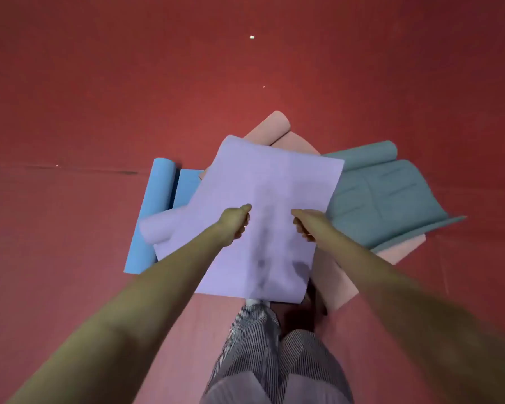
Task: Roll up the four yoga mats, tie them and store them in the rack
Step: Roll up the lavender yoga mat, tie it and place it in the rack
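Bare red floor (99,83) lies open beyond the heap of mats and to either side of it. The lilac mat (268,176) is a flat, smudged sheet lying slantwise on top, with one corner curling at the left. Under it are a part-rolled blue mat (155,205) on the left, a pink mat (270,126) and a teal mat (385,199) on the right. The left hand (235,225) and right hand (303,225) each grip the lilac mat with curled fingers near its middle, a gap between them. Its far edge lies beyond the knuckles.
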Motion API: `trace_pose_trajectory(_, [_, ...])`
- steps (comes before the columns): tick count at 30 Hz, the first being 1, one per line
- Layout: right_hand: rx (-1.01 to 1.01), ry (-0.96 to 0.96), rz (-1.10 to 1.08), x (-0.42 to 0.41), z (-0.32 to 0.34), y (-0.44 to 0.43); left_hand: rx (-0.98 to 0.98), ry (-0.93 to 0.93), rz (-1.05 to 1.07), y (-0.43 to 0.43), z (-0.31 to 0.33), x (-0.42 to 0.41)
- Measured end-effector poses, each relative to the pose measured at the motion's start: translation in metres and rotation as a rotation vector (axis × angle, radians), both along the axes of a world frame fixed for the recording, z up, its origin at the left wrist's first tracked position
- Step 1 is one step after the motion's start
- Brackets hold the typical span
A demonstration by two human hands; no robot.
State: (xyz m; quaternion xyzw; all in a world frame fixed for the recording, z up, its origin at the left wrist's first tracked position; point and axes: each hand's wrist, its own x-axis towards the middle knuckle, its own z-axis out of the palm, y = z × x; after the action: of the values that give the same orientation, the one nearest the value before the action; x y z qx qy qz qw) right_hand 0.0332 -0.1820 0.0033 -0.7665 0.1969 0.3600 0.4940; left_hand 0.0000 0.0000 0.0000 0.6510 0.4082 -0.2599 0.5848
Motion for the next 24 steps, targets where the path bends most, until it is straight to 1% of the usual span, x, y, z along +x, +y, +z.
trace_pose_trajectory(1, [-0.007,0.023,0.043,0.007,-0.009,0.010,0.014,-0.002,0.013,0.008,-0.006,0.005])
trace_pose_trajectory(3, [-0.026,0.061,0.091,0.020,-0.029,0.031,0.037,0.052,0.070,0.028,-0.033,0.014])
trace_pose_trajectory(5, [-0.016,0.095,0.153,0.031,-0.048,0.054,0.031,0.090,0.075,0.046,-0.054,0.017])
trace_pose_trajectory(8, [-0.026,0.088,0.240,0.049,-0.078,0.090,0.030,0.089,0.081,0.071,-0.088,0.021])
trace_pose_trajectory(11, [-0.040,0.077,0.340,0.055,-0.112,0.127,0.043,0.072,0.156,0.104,-0.129,0.019])
trace_pose_trajectory(14, [-0.054,0.111,0.414,0.054,-0.149,0.166,0.066,0.099,0.197,0.140,-0.173,0.010])
trace_pose_trajectory(17, [-0.071,0.160,0.463,0.050,-0.186,0.210,0.113,0.136,0.161,0.179,-0.224,-0.002])
trace_pose_trajectory(21, [-0.052,0.179,0.475,0.046,-0.241,0.278,0.255,0.177,-0.006,0.239,-0.289,-0.007])
trace_pose_trajectory(24, [0.004,0.187,0.482,0.039,-0.279,0.321,0.353,0.177,-0.011,0.279,-0.333,-0.004])
